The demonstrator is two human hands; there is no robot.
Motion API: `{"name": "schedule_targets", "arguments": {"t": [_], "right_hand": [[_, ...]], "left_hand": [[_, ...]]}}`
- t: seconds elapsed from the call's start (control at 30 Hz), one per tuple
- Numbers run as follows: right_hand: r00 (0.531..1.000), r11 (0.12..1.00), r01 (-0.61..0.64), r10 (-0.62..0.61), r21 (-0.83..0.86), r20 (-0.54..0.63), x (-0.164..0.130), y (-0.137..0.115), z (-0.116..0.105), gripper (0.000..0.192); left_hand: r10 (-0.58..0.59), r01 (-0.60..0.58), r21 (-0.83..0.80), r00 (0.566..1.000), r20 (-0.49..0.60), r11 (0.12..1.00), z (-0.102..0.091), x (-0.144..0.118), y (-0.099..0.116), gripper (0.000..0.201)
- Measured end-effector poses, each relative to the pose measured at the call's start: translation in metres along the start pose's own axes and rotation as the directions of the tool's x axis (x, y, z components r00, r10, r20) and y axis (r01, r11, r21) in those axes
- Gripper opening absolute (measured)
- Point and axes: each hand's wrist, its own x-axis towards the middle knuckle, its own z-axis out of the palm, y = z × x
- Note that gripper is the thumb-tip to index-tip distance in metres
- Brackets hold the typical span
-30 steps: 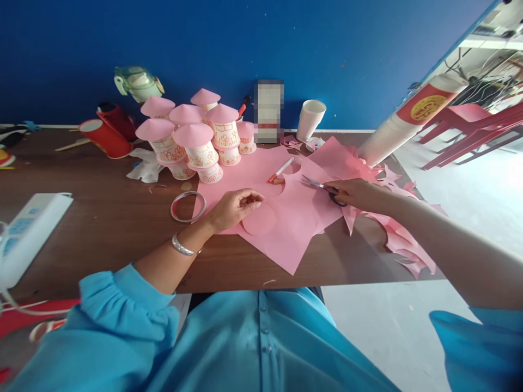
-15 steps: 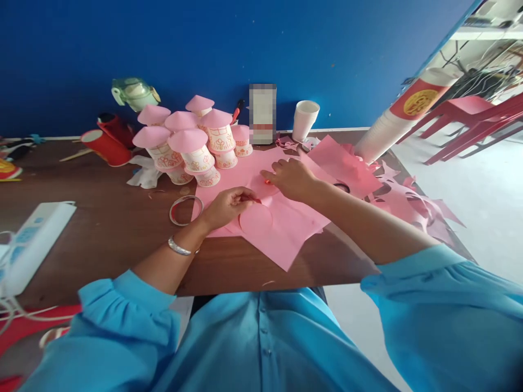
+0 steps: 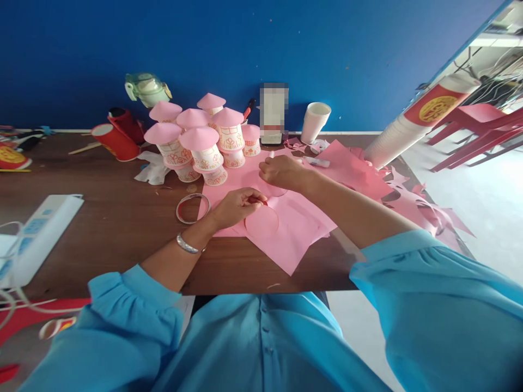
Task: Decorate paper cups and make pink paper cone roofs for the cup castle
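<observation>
My left hand point(image 3: 240, 207) is closed, thumb and fingers pinching a small red thing point(image 3: 259, 201) whose kind I cannot make out. It rests at the edge of a pink paper circle point(image 3: 261, 223) with a reddish rim, on a pink paper sheet point(image 3: 291, 253). Farther back, my right hand point(image 3: 283, 173) is closed with fingers curled down over another rounded pink piece point(image 3: 277, 190); what it holds, if anything, is hidden. A small white object point(image 3: 271, 154) shows just behind its fingers. Right of that, a white tube-like stick point(image 3: 317, 161) lies on the paper.
Decorated paper-cup towers with pink cone roofs point(image 3: 199, 139) stand back left. A tape roll point(image 3: 193, 222) lies by my left wrist. Stacked white cups point(image 3: 315, 122), a long cup stack point(image 3: 402, 128) and pink scraps point(image 3: 425, 207) are at right. A power strip point(image 3: 44, 234) lies left.
My right hand's fingers have curled in over the paper, and the red-orange spot at its fingertips no longer shows. The white stick now shows behind it. The left hand keeps its pinch; the view has shifted slightly.
</observation>
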Motion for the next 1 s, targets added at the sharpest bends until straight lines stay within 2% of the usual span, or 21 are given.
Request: {"name": "schedule_targets", "arguments": {"t": [0.1, 0.17, 0.23, 0.37, 0.47, 0.6, 0.73, 0.87, 0.93, 1.0], "right_hand": [[0.995, 0.998, 0.028, -0.033, -0.059, -0.094, -0.009, -0.005, -0.015, 0.047], [0.983, 0.993, 0.003, -0.025, -0.121, -0.182, -0.019, -0.006, -0.021, 0.048], [0.981, 0.986, -0.028, -0.005, -0.163, -0.196, -0.030, -0.005, -0.020, 0.050], [0.995, 0.990, -0.016, 0.002, -0.142, -0.099, -0.052, -0.003, 0.001, 0.045], [0.986, 0.999, -0.036, 0.030, -0.032, -0.162, -0.064, -0.004, 0.022, 0.044], [0.941, 0.975, -0.114, 0.168, 0.189, -0.295, -0.069, -0.010, 0.043, 0.048], [0.909, 0.958, -0.162, 0.238, 0.235, -0.342, -0.064, -0.017, 0.053, 0.043], [0.848, 0.924, -0.276, 0.364, 0.264, -0.386, -0.067, -0.033, 0.050, 0.036], [0.841, 0.912, -0.281, 0.385, 0.299, -0.380, -0.075, -0.045, 0.044, 0.033], [0.860, 0.905, -0.219, 0.355, 0.364, -0.366, -0.085, -0.058, 0.039, 0.031]], "left_hand": [[0.007, -0.008, 0.059, 1.000, 0.007, 0.998, 0.000, -0.001, 0.004, 0.022], [0.017, -0.018, 0.094, 1.000, 0.009, 0.995, 0.000, -0.001, 0.005, 0.022], [0.020, -0.021, 0.096, 1.000, 0.008, 0.995, 0.000, -0.001, 0.005, 0.022], [0.014, -0.014, 0.025, 1.000, -0.004, 1.000, 0.000, 0.000, 0.000, 0.023], [0.035, -0.035, 0.004, 0.999, 0.001, 0.999, -0.001, 0.001, -0.002, 0.026], [0.057, -0.057, 0.026, 0.998, -0.007, 0.998, -0.002, 0.000, 0.001, 0.026], [0.119, -0.114, 0.073, 0.990, -0.069, 0.991, -0.001, -0.003, 0.008, 0.024], [0.180, -0.174, 0.048, 0.971, -0.157, 0.984, 0.000, -0.004, 0.010, 0.023], [0.192, -0.186, 0.046, 0.952, -0.239, 0.981, -0.002, -0.003, 0.008, 0.023], [0.196, -0.184, 0.069, 0.927, -0.319, 0.981, -0.004, -0.001, 0.006, 0.022]]}}
